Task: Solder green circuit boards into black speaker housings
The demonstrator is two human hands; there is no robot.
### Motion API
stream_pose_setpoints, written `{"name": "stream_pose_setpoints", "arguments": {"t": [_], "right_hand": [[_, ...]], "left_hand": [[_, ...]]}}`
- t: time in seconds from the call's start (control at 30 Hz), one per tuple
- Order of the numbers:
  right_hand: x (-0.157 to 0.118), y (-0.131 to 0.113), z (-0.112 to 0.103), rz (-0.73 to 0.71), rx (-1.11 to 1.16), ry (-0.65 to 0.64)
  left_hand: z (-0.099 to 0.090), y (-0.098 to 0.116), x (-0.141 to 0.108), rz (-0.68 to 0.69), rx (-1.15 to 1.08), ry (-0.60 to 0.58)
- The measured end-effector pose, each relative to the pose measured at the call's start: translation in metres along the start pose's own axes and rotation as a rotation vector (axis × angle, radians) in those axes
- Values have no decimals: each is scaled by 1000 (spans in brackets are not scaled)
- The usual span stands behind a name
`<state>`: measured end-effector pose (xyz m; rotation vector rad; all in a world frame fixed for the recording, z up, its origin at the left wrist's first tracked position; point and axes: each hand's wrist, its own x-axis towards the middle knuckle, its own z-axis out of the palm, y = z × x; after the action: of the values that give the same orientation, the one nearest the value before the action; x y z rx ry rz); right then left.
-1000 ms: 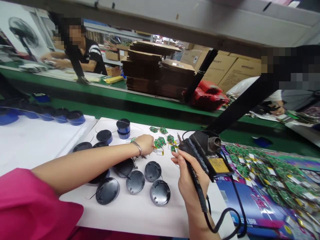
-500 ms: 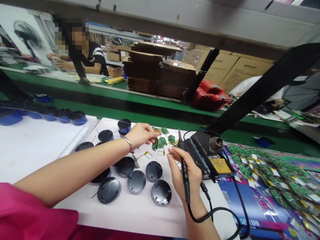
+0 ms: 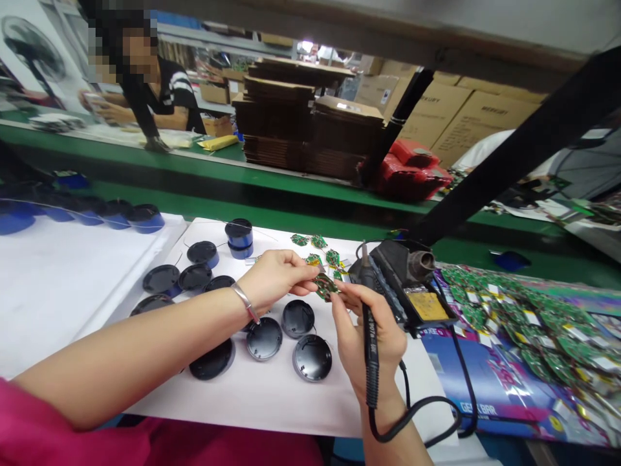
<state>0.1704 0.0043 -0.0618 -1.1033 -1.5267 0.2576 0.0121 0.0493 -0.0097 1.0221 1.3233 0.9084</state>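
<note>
My left hand (image 3: 276, 278) pinches a small green circuit board (image 3: 326, 287) above the white work surface. My right hand (image 3: 388, 333) has a soldering iron (image 3: 371, 369) lying along its palm, tip upward. Thumb and fingertips of that hand also meet the board's right edge, so both hands are at the board. Below it sit round black casings (image 3: 264, 338), several of them with thin wires. Just beyond my fingers are more green boards (image 3: 333, 257) with small battery cells.
A soldering iron stand (image 3: 418, 266) with a yellow sponge (image 3: 427, 305) stands at the right. Past it, many wired boards (image 3: 543, 323) cover a printed blue box (image 3: 466, 375). Blue-sided round units (image 3: 147, 219) line the left. A co-worker (image 3: 169, 97) sits across the green bench.
My left hand has brought the circuit board rightward and nearer. My right fingertips, apart from it before, now touch its edge, with the soldering iron still in that hand.
</note>
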Motion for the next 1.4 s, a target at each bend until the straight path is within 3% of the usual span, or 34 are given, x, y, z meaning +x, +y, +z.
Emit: {"name": "stream_pose_setpoints", "arguments": {"t": [0.07, 0.17, 0.27, 0.4, 0.47, 0.53, 0.67, 0.73, 0.93, 1.13, 1.4], "right_hand": [[0, 2, -9, -62, -78, 52], [1, 7, -26, -185, -278, 105], [1, 9, -38, -250, -429, 131], [-1, 10, -42, -349, -542, 129], [-2, 10, -41, -389, -574, 125], [-3, 12, -40, -401, -587, 119], [-8, 14, -39, -375, -580, 104], [-12, 14, -38, -359, -546, 86], [-39, 8, -32, -384, -552, 71], [-71, -5, -36, -360, -482, -41], [-91, -8, -39, -285, -447, -64]], "left_hand": [[0, -4, -7, 36, 59, 19], [-2, -10, -24, 236, 364, -32], [-2, -18, -41, 424, 758, -272], [3, -31, -50, 546, 1023, -483], [7, -40, -50, 615, 1089, -490], [12, -50, -50, 657, 1125, -401], [21, -64, -56, 698, 1077, -142], [22, -66, -58, 666, 1003, -79], [14, -64, -61, 586, 858, -109], [2, -68, -62, 571, 738, -143], [7, -73, -60, 601, 618, -84]]}}
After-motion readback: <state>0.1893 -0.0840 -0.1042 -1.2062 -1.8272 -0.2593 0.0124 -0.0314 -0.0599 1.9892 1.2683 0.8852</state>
